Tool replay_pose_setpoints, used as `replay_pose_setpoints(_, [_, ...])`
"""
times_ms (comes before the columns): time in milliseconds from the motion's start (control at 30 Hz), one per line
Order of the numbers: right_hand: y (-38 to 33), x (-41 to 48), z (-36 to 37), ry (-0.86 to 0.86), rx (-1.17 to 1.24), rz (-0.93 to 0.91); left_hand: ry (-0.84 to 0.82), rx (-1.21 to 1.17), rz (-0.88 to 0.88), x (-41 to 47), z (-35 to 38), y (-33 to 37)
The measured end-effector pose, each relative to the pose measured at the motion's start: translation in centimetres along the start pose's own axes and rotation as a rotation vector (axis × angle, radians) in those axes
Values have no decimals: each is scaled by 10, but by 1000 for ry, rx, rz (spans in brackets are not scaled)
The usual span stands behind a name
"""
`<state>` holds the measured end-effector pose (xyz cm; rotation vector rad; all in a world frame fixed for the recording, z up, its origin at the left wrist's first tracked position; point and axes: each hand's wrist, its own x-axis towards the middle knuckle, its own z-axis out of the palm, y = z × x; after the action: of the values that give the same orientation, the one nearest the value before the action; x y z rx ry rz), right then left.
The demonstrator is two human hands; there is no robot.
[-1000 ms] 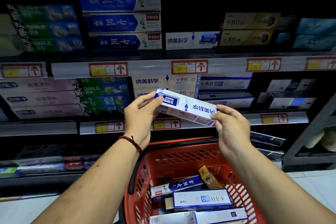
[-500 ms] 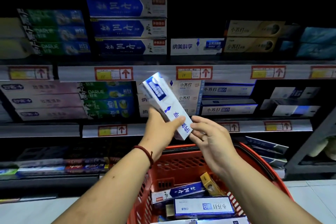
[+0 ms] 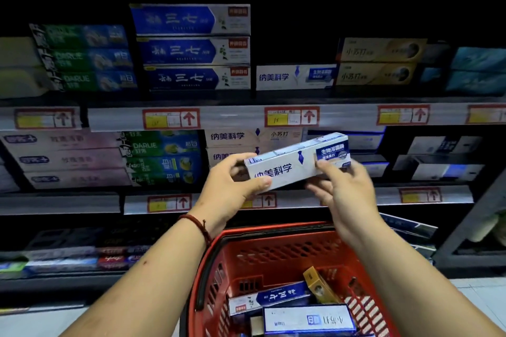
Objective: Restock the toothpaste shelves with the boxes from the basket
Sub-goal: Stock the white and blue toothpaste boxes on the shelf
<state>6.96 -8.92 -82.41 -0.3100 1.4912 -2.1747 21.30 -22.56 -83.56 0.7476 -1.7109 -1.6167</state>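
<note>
A white toothpaste box [image 3: 290, 164] with blue print is held level in front of the middle shelf, its lettering right way up. My left hand [image 3: 232, 189] grips its left end, thumb across the front. My right hand [image 3: 342, 194] holds the right end from below with its fingertips. Below them stands the red basket [image 3: 276, 249], with several more boxes inside, among them a blue and white box [image 3: 269, 299], a gold box [image 3: 319, 284] and a white box [image 3: 309, 319]. Matching white boxes [image 3: 227, 137] sit stacked on the middle shelf just behind the held one.
Shelves carry rows of toothpaste: blue boxes [image 3: 191, 49] and one white box [image 3: 294, 76] on the upper shelf, green boxes [image 3: 164, 156] and pink boxes [image 3: 68, 159] to the left. Price tags [image 3: 291, 117] line the shelf edges. A dark gap shows above the upper white box.
The box was turned from upright on end to level, its print now the right way up. My right hand took hold of its right end. The view tilted upward.
</note>
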Motion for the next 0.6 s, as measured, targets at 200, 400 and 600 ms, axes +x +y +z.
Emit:
replay_pose_setpoints(200, [-15, 8, -10, 25, 10, -177, 119, 16, 89, 10, 0, 8])
replay_pose_setpoints(400, [-30, 18, -11, 51, -226, -295, 331, 199, 344, 8, 15, 36])
replay_pose_setpoints(600, [-89, 36, 4, -18, -393, -364, 247, 331, 356, 36, 17, 81])
